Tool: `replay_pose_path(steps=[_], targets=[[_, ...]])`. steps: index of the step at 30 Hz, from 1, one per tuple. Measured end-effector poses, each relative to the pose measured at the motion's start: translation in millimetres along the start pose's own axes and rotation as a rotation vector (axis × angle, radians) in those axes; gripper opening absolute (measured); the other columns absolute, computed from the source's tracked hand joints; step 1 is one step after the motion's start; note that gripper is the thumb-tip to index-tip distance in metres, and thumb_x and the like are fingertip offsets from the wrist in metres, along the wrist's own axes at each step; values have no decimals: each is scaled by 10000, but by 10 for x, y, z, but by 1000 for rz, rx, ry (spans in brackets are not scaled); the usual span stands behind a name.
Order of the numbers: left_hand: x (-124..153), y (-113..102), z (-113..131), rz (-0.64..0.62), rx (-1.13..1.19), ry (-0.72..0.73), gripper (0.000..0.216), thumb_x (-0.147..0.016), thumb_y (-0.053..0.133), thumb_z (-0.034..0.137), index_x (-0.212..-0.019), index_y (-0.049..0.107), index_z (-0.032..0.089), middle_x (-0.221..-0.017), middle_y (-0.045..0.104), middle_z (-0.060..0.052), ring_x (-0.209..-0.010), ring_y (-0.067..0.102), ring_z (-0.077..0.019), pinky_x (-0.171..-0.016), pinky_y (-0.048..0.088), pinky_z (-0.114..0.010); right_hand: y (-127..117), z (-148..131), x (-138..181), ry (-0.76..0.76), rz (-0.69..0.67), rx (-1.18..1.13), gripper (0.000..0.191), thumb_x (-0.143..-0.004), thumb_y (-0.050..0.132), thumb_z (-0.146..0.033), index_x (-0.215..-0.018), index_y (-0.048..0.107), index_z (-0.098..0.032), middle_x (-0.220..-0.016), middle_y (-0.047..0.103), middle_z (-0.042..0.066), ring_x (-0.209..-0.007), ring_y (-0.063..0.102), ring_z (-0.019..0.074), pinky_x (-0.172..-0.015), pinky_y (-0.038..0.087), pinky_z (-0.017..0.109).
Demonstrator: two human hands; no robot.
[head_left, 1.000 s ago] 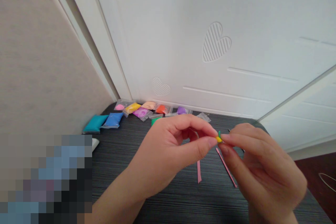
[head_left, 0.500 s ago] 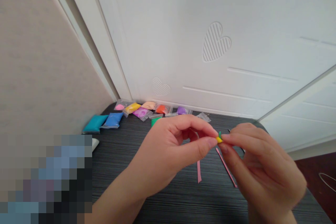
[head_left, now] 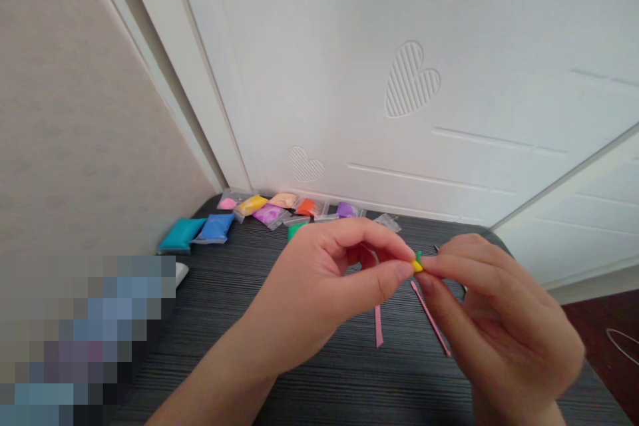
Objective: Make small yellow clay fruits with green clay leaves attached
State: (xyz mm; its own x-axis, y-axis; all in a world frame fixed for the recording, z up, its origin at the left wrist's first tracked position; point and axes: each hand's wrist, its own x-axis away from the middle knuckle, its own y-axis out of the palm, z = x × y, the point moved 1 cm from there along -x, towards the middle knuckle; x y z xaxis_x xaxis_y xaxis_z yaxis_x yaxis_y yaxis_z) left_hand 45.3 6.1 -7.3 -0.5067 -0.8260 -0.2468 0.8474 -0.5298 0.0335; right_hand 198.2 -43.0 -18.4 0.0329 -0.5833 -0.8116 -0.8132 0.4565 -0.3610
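My left hand [head_left: 324, 293] and my right hand [head_left: 499, 319] meet fingertip to fingertip above a dark striped table [head_left: 309, 373]. Between them they pinch a tiny yellow clay piece [head_left: 417, 266] with a green tip sticking up. Thumb and forefinger of each hand are closed on it. Below the hands two thin pink modelling tools lie on the table, a short pink tool [head_left: 378, 326] and a longer slanted pink tool [head_left: 432, 319].
Several small bags of coloured clay line the table's far edge against a white panelled door [head_left: 409, 80]: teal bag [head_left: 180, 234], blue bag [head_left: 214, 227], yellow bag [head_left: 252, 204], orange bag [head_left: 305, 207], purple bag [head_left: 344, 210]. A blurred patch fills the lower left.
Almost nothing differs; both hands keep pinching the small yellow piece, with only slight shifts of the fingers.
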Motion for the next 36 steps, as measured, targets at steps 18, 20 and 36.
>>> replay_pose_path(steps=[18,20,36], targets=[[30,-64,96,66,-201,139,147,-729,633,166,-862,661,222,-855,663,-14,-832,593,-153,-737,488,-260,61,130,-15,535,-50,-763,85,-766,584,-191,-824,625,-239,-676,548,-16,-639,506,112,-547,428,255],[46,-66,110,113,-290,253,208,-709,649,148,-892,664,245,-903,661,-18,-931,570,-184,-839,459,-309,100,156,-22,678,-114,-997,45,-752,598,-234,-791,619,-226,-626,499,-30,-572,447,84,-533,419,237],[60,-65,87,130,-472,409,206,-711,638,130,-851,689,272,-992,624,-12,-960,551,-176,-963,370,-333,235,90,19,889,-235,-1187,118,-726,605,-291,-795,597,-195,-594,459,-26,-528,410,83,-508,413,230]])
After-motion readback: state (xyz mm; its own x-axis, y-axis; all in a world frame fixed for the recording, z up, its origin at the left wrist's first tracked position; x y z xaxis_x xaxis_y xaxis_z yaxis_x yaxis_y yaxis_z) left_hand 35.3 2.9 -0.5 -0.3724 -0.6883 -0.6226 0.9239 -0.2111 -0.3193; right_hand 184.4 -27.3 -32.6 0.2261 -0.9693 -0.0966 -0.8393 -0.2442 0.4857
